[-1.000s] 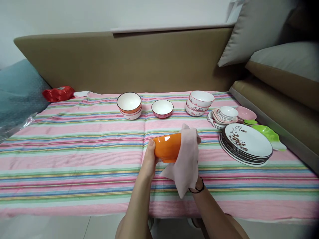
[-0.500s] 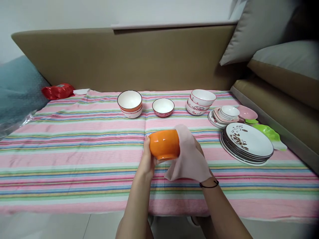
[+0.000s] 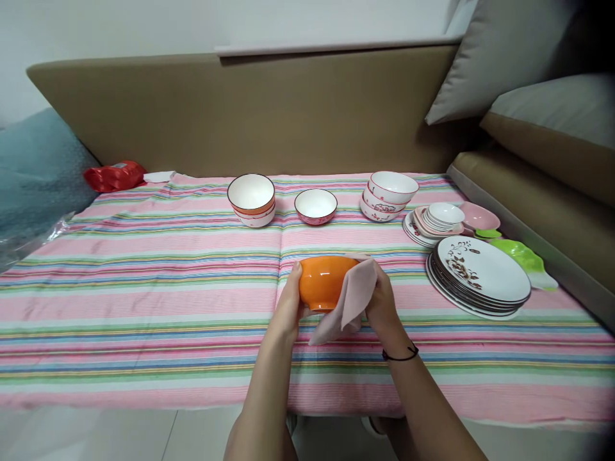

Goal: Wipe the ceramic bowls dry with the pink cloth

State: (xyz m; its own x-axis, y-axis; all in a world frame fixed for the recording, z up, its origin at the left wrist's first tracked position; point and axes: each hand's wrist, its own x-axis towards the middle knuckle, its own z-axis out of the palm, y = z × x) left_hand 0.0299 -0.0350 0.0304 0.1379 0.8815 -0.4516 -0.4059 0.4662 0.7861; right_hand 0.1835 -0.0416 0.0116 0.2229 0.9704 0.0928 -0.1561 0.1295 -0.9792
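An orange bowl [image 3: 323,283] is held upright just above the striped cloth, near its front middle. My left hand [image 3: 289,308] grips the bowl's left side, thumb on the wall. A pale pink cloth [image 3: 354,301] is pressed against the bowl's right side by my right hand [image 3: 382,306], whose fingers are closed over it. The cloth's loose end hangs below the bowl. A black band circles my right wrist.
On the striped tablecloth [image 3: 144,282] stand two stacked bowls [image 3: 251,200], a single pink-rimmed bowl [image 3: 316,206], a stack of white bowls [image 3: 388,195], small saucers [image 3: 439,218], a stack of patterned plates [image 3: 480,276] and a green dish [image 3: 523,256]. A red packet [image 3: 114,175] lies far left.
The bowl has turned from tilted on its side to upright and dropped slightly. My right hand slid with the cloth from over the rim down to the bowl's right side.
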